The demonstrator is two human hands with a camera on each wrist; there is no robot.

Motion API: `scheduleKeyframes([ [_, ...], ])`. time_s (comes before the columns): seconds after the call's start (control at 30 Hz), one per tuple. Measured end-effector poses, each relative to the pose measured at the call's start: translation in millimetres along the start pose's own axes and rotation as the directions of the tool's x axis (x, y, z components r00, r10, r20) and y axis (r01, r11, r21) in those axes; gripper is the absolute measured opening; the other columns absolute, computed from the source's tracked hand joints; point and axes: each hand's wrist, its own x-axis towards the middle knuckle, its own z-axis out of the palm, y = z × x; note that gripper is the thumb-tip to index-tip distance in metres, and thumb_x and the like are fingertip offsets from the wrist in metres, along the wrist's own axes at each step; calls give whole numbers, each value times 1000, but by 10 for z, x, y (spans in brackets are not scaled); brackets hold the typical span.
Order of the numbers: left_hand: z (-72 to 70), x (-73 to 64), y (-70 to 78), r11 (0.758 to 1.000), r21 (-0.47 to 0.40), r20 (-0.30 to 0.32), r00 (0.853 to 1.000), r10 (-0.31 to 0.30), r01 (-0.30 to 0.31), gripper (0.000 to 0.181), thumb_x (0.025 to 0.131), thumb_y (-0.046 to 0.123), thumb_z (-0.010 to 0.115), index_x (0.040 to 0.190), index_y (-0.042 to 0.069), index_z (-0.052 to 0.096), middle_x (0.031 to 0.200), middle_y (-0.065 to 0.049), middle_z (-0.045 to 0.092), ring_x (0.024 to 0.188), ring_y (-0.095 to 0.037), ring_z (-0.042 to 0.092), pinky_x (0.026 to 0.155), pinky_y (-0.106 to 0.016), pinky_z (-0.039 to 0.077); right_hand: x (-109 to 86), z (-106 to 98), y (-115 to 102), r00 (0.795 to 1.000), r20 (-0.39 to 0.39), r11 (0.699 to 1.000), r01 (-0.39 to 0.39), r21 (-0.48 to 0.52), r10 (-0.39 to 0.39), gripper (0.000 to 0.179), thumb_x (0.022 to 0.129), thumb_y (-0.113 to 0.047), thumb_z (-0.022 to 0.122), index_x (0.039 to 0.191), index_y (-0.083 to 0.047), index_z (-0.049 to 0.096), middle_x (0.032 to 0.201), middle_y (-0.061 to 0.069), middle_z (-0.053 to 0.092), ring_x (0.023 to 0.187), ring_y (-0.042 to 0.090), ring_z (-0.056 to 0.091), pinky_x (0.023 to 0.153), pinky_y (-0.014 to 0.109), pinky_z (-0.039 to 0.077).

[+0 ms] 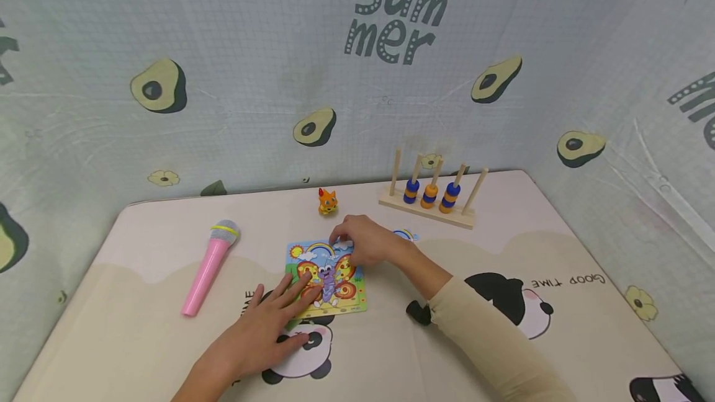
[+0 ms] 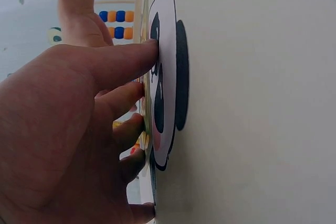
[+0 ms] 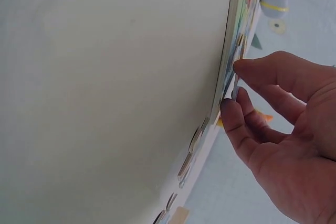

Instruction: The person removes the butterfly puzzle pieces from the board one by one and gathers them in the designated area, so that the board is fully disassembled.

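Note:
A butterfly jigsaw puzzle [image 1: 326, 287] lies flat on the table in the head view. My left hand [image 1: 270, 324] has its fingers spread over the puzzle's lower left part, with the thumb on the tablecloth. Above the puzzle's upper right corner, my right hand [image 1: 365, 241] bends its fingers down. In the right wrist view its thumb and fingertips pinch a thin puzzle piece [image 3: 235, 85] close over the board. A piece with a rainbow [image 1: 403, 234] shows partly behind the right wrist. Thin loose pieces [image 3: 195, 140] lie beyond the board in the right wrist view.
A pink toy microphone [image 1: 209, 268] lies left of the puzzle. Behind it stands a small orange toy figure [image 1: 327, 202]. At the back right is a wooden peg stand [image 1: 427, 208] with blue and orange beads. Fabric with avocado prints hangs behind the table.

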Motion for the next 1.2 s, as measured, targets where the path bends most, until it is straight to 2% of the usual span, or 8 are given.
scheduleKeyframes([
  [0.27, -1, 8, 4, 1000, -6, 21, 1000, -15, 15, 73, 98, 50, 67, 162, 34, 36, 173, 4, 26, 162, -35, 15, 122, -76, 11, -16, -35, 42, 999, -29, 999, 40, 22, -39, 41, 85, -9, 82, 124, -17, 74, 111, 3, 63, 98, 16, 56, 89, 33, 52],
  [0.47, -25, -7, -2, 1000, -9, 8, 1000, 1, 0, 73, 98, 50, 67, 162, 32, 38, 173, 2, 28, 162, -37, 17, 121, -77, 12, -80, -91, 57, 998, -46, 998, 50, 47, -48, 40, 86, -7, 81, 124, -16, 74, 110, 3, 63, 98, 17, 57, 88, 33, 53],
  [0.67, -24, 12, 3, 999, -35, 34, 999, -22, 23, 73, 97, 50, 67, 162, 33, 37, 173, 3, 27, 162, -35, 15, 122, -76, 10, -158, -128, 108, 997, -64, 996, 57, 72, -53, 41, 85, -5, 81, 124, -16, 74, 109, 3, 65, 97, 16, 59, 87, 31, 54],
  [0.97, -52, -19, 4, 1000, -28, 19, 1000, 3, -2, 72, 98, 51, 66, 162, 32, 38, 172, 1, 29, 161, -38, 18, 120, -79, 12, -309, -200, 239, 995, -95, 993, 47, 110, -37, 47, 84, 1, 78, 127, -14, 72, 113, 2, 66, 104, 18, 61, 93, 34, 56],
  [1.2, -22, -3, 7, 1000, -31, 19, 1000, 2, -1, 73, 98, 49, 67, 162, 32, 38, 173, 2, 28, 162, -38, 17, 120, -78, 12, -413, -247, 392, 991, -128, 991, 46, 122, -30, 47, 82, 5, 75, 127, -10, 72, 115, 4, 67, 105, 20, 62, 94, 35, 57],
])
